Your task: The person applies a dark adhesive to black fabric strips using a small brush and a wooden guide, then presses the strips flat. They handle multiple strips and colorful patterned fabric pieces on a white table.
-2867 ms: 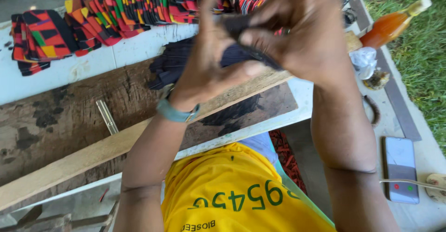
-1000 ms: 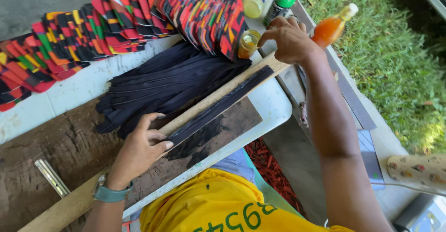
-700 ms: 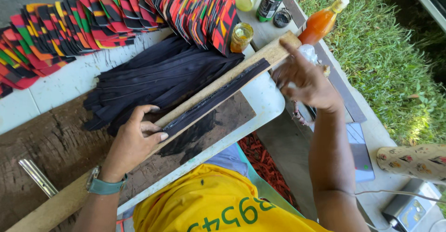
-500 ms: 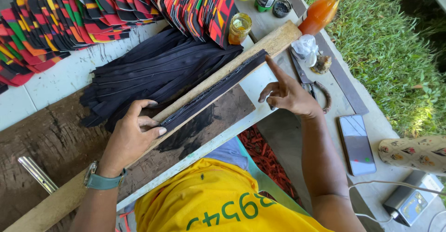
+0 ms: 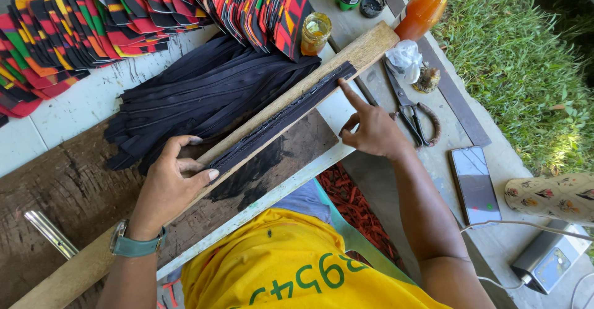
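Fingers (image 5: 197, 174) of the left hand (image 5: 166, 188) are spread and pressed flat onto the near end of a black strip (image 5: 281, 118), which is thereby pinned against the long wooden plank (image 5: 365, 46) beneath it; nothing is gripped between them. At the strip's far end, only the extended forefinger of the right hand (image 5: 371, 132) is laid on the material, the remaining fingers being curled loosely toward the palm and closed on nothing. By this two-point hold the strip appears to be kept stretched and straight along the plank, so that it lies flat on the wood.

In the head view, the one view supplied, the strip's long axis is seen running parallel to the plank, diagonally across the counter (image 5: 80, 104), from the near left corner toward the far right edge, where a small amber jar (image 5: 315, 33) stands just beside the plank. Behind the plank, toward the far edge, a heap of loose black strips (image 5: 198, 95) is fanned out, and beyond it rows of patterned red, black and green pieces (image 5: 111, 21) are stacked. Scissors (image 5: 411, 114) and a phone (image 5: 475, 184) are laid on the lower surface at the right, well apart from the strip.
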